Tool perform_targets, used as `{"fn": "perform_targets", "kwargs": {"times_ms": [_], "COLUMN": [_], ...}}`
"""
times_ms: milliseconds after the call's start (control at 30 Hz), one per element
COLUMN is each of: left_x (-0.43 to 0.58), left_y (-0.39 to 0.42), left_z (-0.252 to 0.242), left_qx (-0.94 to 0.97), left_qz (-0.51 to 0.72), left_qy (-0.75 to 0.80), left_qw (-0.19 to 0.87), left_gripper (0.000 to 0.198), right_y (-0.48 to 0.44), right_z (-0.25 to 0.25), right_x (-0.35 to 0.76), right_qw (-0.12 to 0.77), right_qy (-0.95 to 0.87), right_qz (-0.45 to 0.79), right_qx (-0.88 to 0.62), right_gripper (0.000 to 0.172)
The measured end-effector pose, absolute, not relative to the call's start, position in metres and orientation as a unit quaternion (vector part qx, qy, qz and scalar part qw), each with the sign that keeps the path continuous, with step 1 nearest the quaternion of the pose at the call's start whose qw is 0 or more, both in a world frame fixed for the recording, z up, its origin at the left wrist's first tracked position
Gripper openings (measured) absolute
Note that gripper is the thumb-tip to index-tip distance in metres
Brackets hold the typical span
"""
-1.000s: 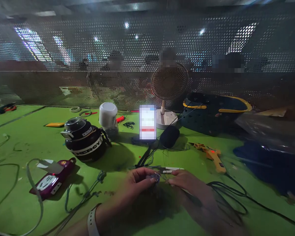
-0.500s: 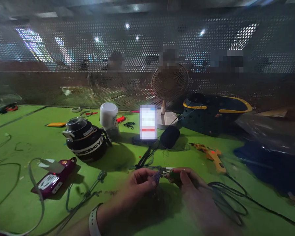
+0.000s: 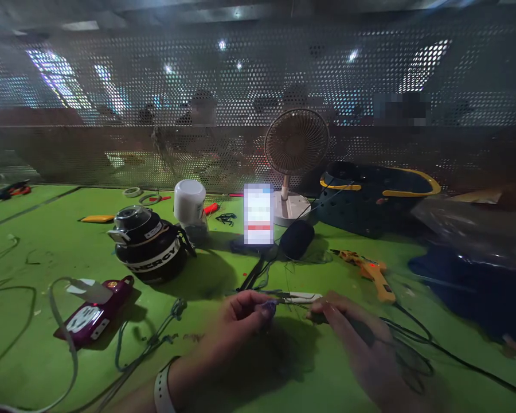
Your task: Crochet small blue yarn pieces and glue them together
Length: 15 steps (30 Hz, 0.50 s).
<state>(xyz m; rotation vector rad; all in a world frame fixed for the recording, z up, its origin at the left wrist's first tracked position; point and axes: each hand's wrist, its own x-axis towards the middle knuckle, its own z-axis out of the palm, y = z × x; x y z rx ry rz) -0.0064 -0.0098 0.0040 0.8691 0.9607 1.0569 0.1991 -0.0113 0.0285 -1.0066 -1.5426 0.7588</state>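
Note:
My left hand [image 3: 243,318], a pale watch band at its wrist, pinches a small purple piece [image 3: 270,308] that looks like knotted or crocheted yarn. To its right, my right hand [image 3: 348,324] has its thumb and fingers pressed together, blurred by motion. A thin dark line [image 3: 296,304] runs from the purple piece toward those fingers; whether it is thread or a slim tool I cannot tell. Just behind the hands lies a slim white-handled tool [image 3: 303,297], partly covered. Farther back sits a ball of dark yarn [image 3: 297,240] below a lit phone [image 3: 258,215].
A yellow glue gun [image 3: 367,272] with its cord lies right, before a dark basket [image 3: 370,201] and a plastic bag [image 3: 477,229]. Left are a black bottle [image 3: 150,246], a purple power strip [image 3: 94,312] and cords. A fan [image 3: 296,143] stands behind, against a perforated screen [image 3: 112,149].
My right hand has drawn away to the right from the purple piece, uncovering more of the white-handled tool. My left hand stays nearly in place, still pinching the piece.

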Motion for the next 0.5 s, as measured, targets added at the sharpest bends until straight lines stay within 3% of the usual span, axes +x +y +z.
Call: {"fn": "perform_targets", "kwargs": {"times_ms": [100,233,367,500], "left_x": [-0.006,-0.005,-0.002,0.0], "left_y": [-0.011,-0.013,-0.014,-0.016], "left_z": [0.002,-0.004,-0.006,-0.004], "left_qx": [0.405,0.404,0.404,0.405], "left_qz": [0.478,0.476,0.468,0.463], "left_qy": [0.422,0.408,0.395,0.382], "left_qw": [0.655,0.666,0.68,0.689], "left_gripper": [0.017,0.016,0.016,0.017], "right_y": [-0.009,-0.002,-0.002,-0.003], "right_z": [0.023,0.009,0.002,0.004], "right_x": [0.199,0.197,0.196,0.196], "right_qw": [0.522,0.454,0.413,0.397], "right_qy": [-0.693,-0.793,-0.834,-0.862], "right_qz": [0.275,0.19,0.111,0.077], "right_qx": [-0.415,-0.358,-0.348,-0.307], "right_gripper": [0.008,0.022,0.02,0.028]}}
